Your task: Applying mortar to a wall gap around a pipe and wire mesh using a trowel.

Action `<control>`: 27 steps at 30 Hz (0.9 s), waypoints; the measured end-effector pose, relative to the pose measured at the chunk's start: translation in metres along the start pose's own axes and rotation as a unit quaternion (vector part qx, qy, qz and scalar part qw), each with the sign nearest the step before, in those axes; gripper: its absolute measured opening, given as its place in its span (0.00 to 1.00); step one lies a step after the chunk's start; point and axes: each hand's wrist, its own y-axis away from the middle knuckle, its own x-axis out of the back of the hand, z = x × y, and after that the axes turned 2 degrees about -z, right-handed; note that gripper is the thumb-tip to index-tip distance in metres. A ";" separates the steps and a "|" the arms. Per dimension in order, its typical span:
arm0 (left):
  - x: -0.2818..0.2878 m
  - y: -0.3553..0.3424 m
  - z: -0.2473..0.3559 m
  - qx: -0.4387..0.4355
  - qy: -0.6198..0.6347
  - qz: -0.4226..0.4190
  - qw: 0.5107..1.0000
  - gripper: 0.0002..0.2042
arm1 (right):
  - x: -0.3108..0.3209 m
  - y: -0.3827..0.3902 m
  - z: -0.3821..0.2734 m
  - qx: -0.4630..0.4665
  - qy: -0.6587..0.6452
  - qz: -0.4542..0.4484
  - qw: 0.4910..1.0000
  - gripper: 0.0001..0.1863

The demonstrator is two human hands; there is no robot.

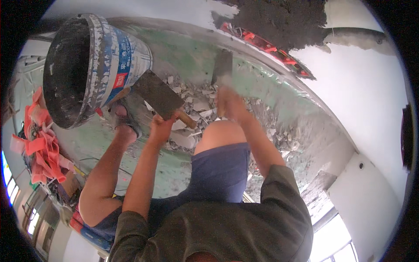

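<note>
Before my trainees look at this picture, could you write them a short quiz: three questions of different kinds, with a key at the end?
1. Multiple choice. What does the left hand hold?
a) a roll of tape
b) a flat-bladed tool with a wooden handle
c) nothing
2. True or false: the large bucket is on the person's right.
3. Fill in: around the broken rubble, the sheeting shows ____ through the dust.

Key:
1: b
2: false; it is on the person's left
3: green
</note>
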 end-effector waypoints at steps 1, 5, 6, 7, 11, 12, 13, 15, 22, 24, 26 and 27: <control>-0.002 0.003 0.008 -0.002 -0.001 0.001 1.000 0.12 | -0.010 0.000 -0.004 -0.055 -0.116 -0.002 0.992 0.12; 0.004 0.007 0.015 -0.005 0.015 0.010 1.000 0.11 | -0.048 -0.015 -0.014 -0.037 -0.127 -0.010 0.991 0.12; 0.008 0.007 0.012 0.006 0.009 0.003 1.000 0.11 | -0.054 -0.023 -0.015 -0.018 -0.108 -0.020 0.994 0.12; 0.009 0.008 0.013 0.006 0.007 0.003 1.000 0.11 | -0.058 -0.030 -0.014 0.001 -0.089 -0.029 0.996 0.12; 0.016 0.011 0.008 -0.024 0.054 0.008 0.998 0.11 | -0.069 -0.046 -0.014 0.009 -0.150 -0.012 0.989 0.11; 0.019 0.012 0.006 -0.038 0.078 0.006 0.996 0.11 | -0.069 -0.047 -0.016 0.002 -0.141 -0.017 0.990 0.11; 0.018 0.013 0.008 -0.038 0.079 0.005 0.996 0.11 | -0.069 -0.047 -0.019 -0.004 -0.132 -0.019 0.991 0.11; 0.018 0.015 0.013 -0.034 0.100 0.011 0.994 0.11 | -0.073 -0.046 -0.021 -0.005 -0.138 -0.005 0.990 0.12; 0.021 0.015 0.012 -0.032 0.046 0.012 0.998 0.11 | -0.077 -0.049 -0.022 0.003 -0.149 -0.008 0.989 0.12; 0.022 0.014 0.011 -0.026 0.055 0.005 0.998 0.11 | -0.079 -0.050 -0.022 0.003 -0.155 -0.003 0.988 0.12; 0.019 0.015 0.013 -0.026 0.073 0.006 0.997 0.11 | -0.078 -0.051 -0.020 0.003 -0.161 0.004 0.987 0.12; 0.018 0.015 0.014 -0.027 0.092 0.008 0.995 0.11 | -0.076 -0.053 -0.019 0.004 -0.163 -0.005 0.987 0.12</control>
